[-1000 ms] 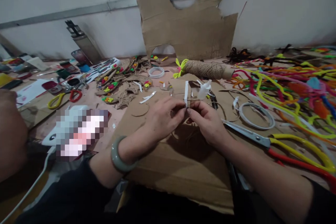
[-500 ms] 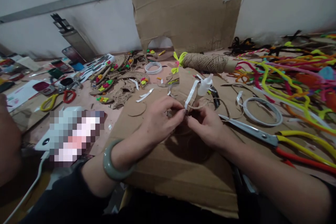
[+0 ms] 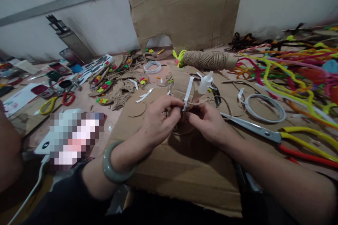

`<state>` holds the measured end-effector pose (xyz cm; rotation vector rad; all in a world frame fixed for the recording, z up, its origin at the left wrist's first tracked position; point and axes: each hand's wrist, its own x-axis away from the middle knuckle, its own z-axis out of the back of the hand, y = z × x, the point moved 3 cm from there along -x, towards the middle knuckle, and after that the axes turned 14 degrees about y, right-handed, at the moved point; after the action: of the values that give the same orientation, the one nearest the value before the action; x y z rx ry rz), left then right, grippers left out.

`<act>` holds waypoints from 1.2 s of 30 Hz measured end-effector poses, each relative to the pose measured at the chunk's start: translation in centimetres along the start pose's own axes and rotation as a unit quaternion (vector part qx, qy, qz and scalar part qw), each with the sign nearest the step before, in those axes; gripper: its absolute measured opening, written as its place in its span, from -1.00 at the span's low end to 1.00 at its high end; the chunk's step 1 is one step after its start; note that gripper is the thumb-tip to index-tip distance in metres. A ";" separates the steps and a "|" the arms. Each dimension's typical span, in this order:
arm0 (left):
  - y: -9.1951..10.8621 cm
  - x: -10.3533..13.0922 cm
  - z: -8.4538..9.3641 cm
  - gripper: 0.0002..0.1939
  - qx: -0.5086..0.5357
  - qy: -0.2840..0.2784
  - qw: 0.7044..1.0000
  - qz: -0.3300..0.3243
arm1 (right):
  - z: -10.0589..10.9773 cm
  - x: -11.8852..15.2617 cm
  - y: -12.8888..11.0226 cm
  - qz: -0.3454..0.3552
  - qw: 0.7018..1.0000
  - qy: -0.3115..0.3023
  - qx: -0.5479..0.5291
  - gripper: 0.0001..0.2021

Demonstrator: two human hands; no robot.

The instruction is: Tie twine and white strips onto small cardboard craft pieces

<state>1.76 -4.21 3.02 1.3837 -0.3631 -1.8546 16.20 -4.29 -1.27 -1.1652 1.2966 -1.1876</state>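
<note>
Over the cardboard sheet (image 3: 208, 179), my two hands meet around a small cut cardboard piece (image 3: 179, 81). My left hand (image 3: 160, 121), a bangle on its wrist, pinches this piece by its lower edge. A strip of white double-sided tape (image 3: 188, 91) runs down the piece to the fingertips. My right hand (image 3: 208, 123) is closed beside it, thumb and bent fingers at the twine (image 3: 195, 103) that leads off the tape's lower end. Fingers partly hide the exact grip. Just behind stands a small white glue bottle (image 3: 205, 83).
Large scissors (image 3: 266, 135) and a tape roll (image 3: 264, 108) lie at right, near tangled pipe cleaners (image 3: 295, 81). A twine spool (image 3: 208, 59) is behind. Twine-covered shapes (image 3: 118, 81) and paint pots (image 3: 43, 90) are at left, beyond a blurred-out device (image 3: 76, 140). Another person's arm (image 3: 10, 144) shows far left.
The cardboard piece and its tape strip have shifted slightly left and tilted. The left fingertips have drawn back a little from the right ones, leaving the tape's lower end in view.
</note>
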 end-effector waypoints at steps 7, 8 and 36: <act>0.0 0.1 -0.3 -0.92 -0.043 -0.008 0.995 -0.087 | 0.0 0.1 -0.3 -0.012 1.000 -0.001 0.013 -0.79; 0.0 0.0 -0.3 -0.94 -0.050 -0.007 0.994 -0.093 | 0.0 0.1 -0.3 -0.008 1.000 -0.004 0.015 -0.80; -1.1 -0.2 -0.4 -0.91 -0.064 -0.047 0.997 -0.016 | 0.1 -0.2 0.2 0.049 0.996 -0.015 0.079 -0.93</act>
<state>1.71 -3.27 2.26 1.2270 -0.2658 -1.9385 16.33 -4.07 -1.45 -0.9898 1.2014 -1.1734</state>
